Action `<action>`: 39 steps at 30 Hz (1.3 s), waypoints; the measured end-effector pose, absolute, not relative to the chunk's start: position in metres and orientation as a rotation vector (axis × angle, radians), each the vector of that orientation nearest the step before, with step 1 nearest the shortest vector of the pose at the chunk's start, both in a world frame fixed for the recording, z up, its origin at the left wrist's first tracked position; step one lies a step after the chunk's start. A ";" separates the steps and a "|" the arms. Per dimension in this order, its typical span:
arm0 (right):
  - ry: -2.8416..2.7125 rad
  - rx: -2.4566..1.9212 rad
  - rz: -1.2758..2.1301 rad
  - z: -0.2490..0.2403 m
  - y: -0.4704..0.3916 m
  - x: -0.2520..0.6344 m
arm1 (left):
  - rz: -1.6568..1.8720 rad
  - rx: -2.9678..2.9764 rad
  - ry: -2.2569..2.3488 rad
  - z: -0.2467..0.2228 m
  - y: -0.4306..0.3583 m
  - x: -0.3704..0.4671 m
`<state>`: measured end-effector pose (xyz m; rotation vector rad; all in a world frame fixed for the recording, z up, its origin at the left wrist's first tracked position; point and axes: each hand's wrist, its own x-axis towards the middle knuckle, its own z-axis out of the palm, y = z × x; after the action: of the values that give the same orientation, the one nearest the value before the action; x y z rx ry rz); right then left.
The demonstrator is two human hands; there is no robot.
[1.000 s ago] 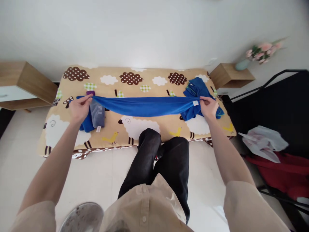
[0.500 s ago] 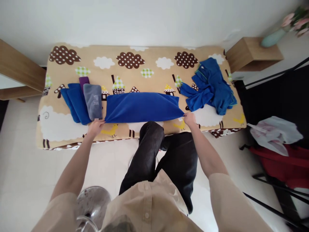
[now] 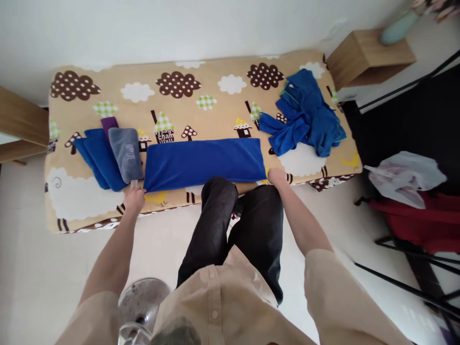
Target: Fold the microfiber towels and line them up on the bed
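Note:
A blue towel [image 3: 203, 163], folded into a long strip, lies along the front of a bed-like surface [image 3: 122, 117] with a printed beige cover. Its near left corner is pinched by my left hand [image 3: 134, 200]. At the near right corner is my right hand [image 3: 277, 177], fingers closed at the edge of the cloth; their tips are partly hidden. Left of the strip lies a grey folded towel [image 3: 125, 153] with lettering, beside blue folded towels [image 3: 104, 158] and a purple one [image 3: 109, 123]. Crumpled blue cloths [image 3: 309, 115] are heaped at the right.
A wooden wall box [image 3: 370, 55] with a vase [image 3: 398, 28] is at the back right. A white plastic bag [image 3: 406, 177] lies over red fabric [image 3: 424, 220] at the right. A round metal base [image 3: 143, 302] stands on the floor near my left side.
The strip's near edge has gone from stretched and pulled to points at the corners to flatter and straighter. My right hand has eased slightly inward. The whole view has shifted and turned a little.

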<state>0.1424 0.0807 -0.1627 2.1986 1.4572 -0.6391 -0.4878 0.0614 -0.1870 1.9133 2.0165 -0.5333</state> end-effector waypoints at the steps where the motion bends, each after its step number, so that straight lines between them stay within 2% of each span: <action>1: 1.459 2.174 -0.679 -0.165 0.080 0.142 | -0.591 1.909 2.002 -0.188 0.059 -0.484; 5: 1.435 2.163 -0.819 -0.175 0.080 0.146 | -0.768 1.944 1.929 -0.194 0.045 -0.442; 10: 1.459 2.189 -0.951 -0.186 0.080 0.156 | -0.647 2.195 1.678 -0.193 0.032 -0.342; 14: 1.521 2.222 -1.010 -0.191 0.078 0.161 | -0.586 2.235 1.658 -0.197 0.038 -0.274; 23: 1.399 2.357 -0.957 -0.212 0.096 0.230 | -0.824 1.997 1.525 -0.225 0.074 -0.244; 27: 1.382 2.478 -0.866 -0.239 0.139 0.256 | -0.897 1.957 1.505 -0.232 0.082 -0.241; 34: 1.603 2.726 -0.491 -0.304 0.258 0.278 | -0.988 1.958 1.473 -0.243 0.083 -0.239; 39: 1.726 2.756 -0.570 -0.325 0.353 0.343 | -1.003 1.949 1.442 -0.245 0.084 -0.243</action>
<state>0.3429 0.3532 -0.3249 2.7558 1.7263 -0.5699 -0.2435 0.0839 -0.2446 1.9486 1.4423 -1.0030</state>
